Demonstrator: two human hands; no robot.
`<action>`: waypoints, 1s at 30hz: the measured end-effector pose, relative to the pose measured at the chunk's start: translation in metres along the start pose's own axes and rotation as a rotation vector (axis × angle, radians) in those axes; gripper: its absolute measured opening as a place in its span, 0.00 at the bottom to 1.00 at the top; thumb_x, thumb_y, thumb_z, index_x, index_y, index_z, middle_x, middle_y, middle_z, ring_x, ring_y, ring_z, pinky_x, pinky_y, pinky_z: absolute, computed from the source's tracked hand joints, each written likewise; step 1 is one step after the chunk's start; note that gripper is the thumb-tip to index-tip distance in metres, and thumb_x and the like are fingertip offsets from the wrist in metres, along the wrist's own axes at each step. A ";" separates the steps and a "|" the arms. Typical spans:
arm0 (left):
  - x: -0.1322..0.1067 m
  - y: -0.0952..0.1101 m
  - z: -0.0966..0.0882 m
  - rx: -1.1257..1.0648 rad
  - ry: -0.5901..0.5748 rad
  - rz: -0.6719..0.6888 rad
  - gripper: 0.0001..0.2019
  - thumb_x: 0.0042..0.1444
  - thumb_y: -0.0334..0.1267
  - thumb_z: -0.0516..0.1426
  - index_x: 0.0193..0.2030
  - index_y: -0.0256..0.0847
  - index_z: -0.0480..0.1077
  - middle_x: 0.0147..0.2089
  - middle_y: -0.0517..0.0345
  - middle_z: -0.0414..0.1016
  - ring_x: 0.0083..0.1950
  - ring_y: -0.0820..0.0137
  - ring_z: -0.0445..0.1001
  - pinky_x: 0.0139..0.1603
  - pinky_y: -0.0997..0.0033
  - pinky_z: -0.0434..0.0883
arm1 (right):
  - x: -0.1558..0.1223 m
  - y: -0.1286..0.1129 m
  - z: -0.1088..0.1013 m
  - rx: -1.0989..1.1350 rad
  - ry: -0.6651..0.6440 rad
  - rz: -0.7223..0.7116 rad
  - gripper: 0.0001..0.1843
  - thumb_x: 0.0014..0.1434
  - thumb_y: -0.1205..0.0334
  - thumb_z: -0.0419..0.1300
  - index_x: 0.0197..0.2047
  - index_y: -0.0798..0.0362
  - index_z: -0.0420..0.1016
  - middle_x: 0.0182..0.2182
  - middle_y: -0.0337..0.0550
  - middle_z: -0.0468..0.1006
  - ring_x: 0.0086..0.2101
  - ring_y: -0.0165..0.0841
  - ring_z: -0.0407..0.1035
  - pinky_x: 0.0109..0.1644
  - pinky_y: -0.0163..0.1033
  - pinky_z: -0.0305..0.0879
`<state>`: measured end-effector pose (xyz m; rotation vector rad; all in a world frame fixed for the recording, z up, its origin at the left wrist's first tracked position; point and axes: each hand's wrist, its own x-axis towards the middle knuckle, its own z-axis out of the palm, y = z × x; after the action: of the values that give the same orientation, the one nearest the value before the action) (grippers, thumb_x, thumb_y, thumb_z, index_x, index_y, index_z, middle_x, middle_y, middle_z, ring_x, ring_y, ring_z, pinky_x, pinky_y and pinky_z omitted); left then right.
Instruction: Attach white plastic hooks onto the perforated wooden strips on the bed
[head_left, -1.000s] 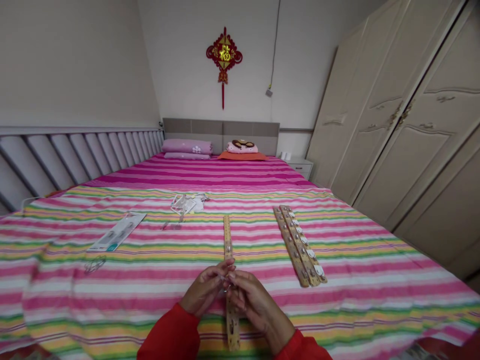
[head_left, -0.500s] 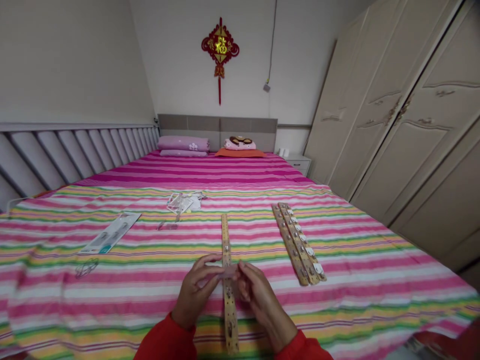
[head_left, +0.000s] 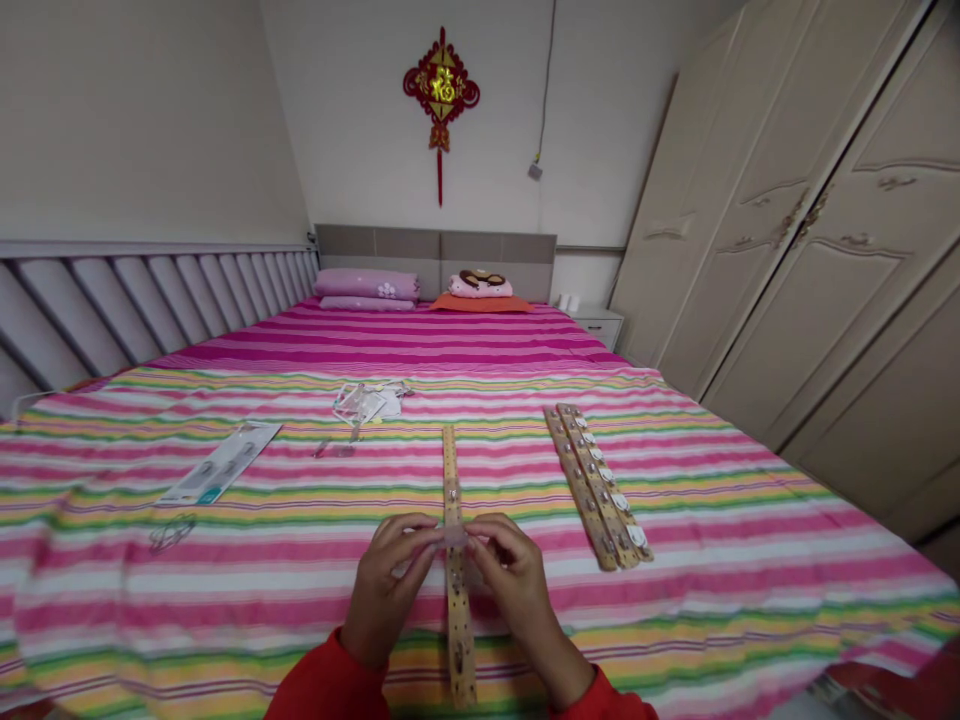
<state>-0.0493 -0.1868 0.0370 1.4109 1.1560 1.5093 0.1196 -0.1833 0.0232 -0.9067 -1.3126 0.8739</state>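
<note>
A long wooden strip (head_left: 454,580) with holes and small metal fittings lies lengthwise on the striped bedspread (head_left: 300,560) in front of me. My left hand (head_left: 390,590) and my right hand (head_left: 517,585) meet over it, fingers pinched together on a small pale piece (head_left: 455,537) held just above the strip. Both wrists wear red sleeves. What exactly the piece is stays too small to make out.
Two more wooden strips (head_left: 596,485) with white round fittings lie to the right. A flat package (head_left: 221,465), clear plastic bags (head_left: 367,402) and small metal bits (head_left: 171,533) lie to the left. Pillows (head_left: 367,288) sit at the headboard; a wardrobe (head_left: 810,250) stands on the right.
Both hands have shifted slightly forward along the strip and spread a little, still pinching the small piece between them. The camera view has tilted slightly.
</note>
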 end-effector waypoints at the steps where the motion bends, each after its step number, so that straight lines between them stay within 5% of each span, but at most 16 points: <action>1: 0.002 0.002 0.002 -0.018 -0.008 -0.023 0.06 0.41 0.30 0.66 0.27 0.44 0.79 0.36 0.49 0.76 0.44 0.61 0.71 0.48 0.69 0.66 | 0.001 0.001 0.000 -0.008 -0.005 -0.007 0.05 0.51 0.60 0.63 0.32 0.49 0.81 0.29 0.43 0.75 0.25 0.31 0.64 0.27 0.36 0.60; 4: 0.008 0.005 0.007 -0.032 -0.059 -0.076 0.05 0.41 0.31 0.65 0.28 0.42 0.79 0.34 0.51 0.76 0.41 0.62 0.72 0.44 0.70 0.68 | 0.006 0.007 0.001 0.020 0.001 0.046 0.05 0.51 0.59 0.63 0.30 0.50 0.79 0.30 0.42 0.73 0.22 0.28 0.61 0.24 0.34 0.57; 10: 0.023 -0.005 0.016 -0.173 -0.043 -0.281 0.10 0.37 0.34 0.67 0.30 0.38 0.77 0.31 0.54 0.78 0.37 0.65 0.75 0.40 0.71 0.71 | 0.018 0.017 0.006 0.187 -0.015 0.289 0.12 0.47 0.53 0.66 0.28 0.52 0.72 0.12 0.28 0.59 0.14 0.23 0.51 0.17 0.30 0.48; 21: 0.017 -0.032 0.023 -0.261 0.016 -0.433 0.18 0.38 0.45 0.66 0.35 0.37 0.72 0.33 0.55 0.78 0.34 0.70 0.74 0.37 0.71 0.71 | 0.020 0.032 0.004 0.139 0.011 0.324 0.12 0.46 0.54 0.64 0.29 0.53 0.71 0.14 0.29 0.60 0.14 0.23 0.49 0.18 0.31 0.46; 24: 0.017 -0.030 0.019 -0.114 0.052 -0.329 0.18 0.43 0.48 0.63 0.39 0.38 0.73 0.38 0.53 0.78 0.39 0.67 0.75 0.40 0.69 0.71 | 0.024 0.023 -0.002 -0.121 -0.032 0.103 0.05 0.52 0.61 0.59 0.30 0.53 0.72 0.18 0.32 0.62 0.17 0.25 0.53 0.20 0.32 0.49; 27: 0.019 -0.025 0.011 0.137 0.057 -0.052 0.14 0.49 0.46 0.59 0.40 0.41 0.74 0.41 0.53 0.76 0.43 0.66 0.73 0.43 0.67 0.70 | 0.028 0.006 -0.007 -0.460 -0.174 -0.189 0.07 0.55 0.70 0.53 0.33 0.52 0.73 0.27 0.40 0.70 0.27 0.30 0.64 0.30 0.33 0.59; 30: 0.020 -0.020 0.007 0.349 -0.035 0.212 0.08 0.51 0.41 0.59 0.38 0.44 0.76 0.40 0.53 0.75 0.44 0.65 0.72 0.46 0.65 0.69 | 0.027 -0.008 -0.009 -0.684 -0.360 -0.329 0.11 0.55 0.74 0.52 0.36 0.51 0.72 0.32 0.42 0.71 0.31 0.32 0.67 0.32 0.33 0.60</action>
<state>-0.0456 -0.1608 0.0241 1.8350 1.3290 1.4655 0.1303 -0.1619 0.0409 -1.0314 -2.0731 0.3250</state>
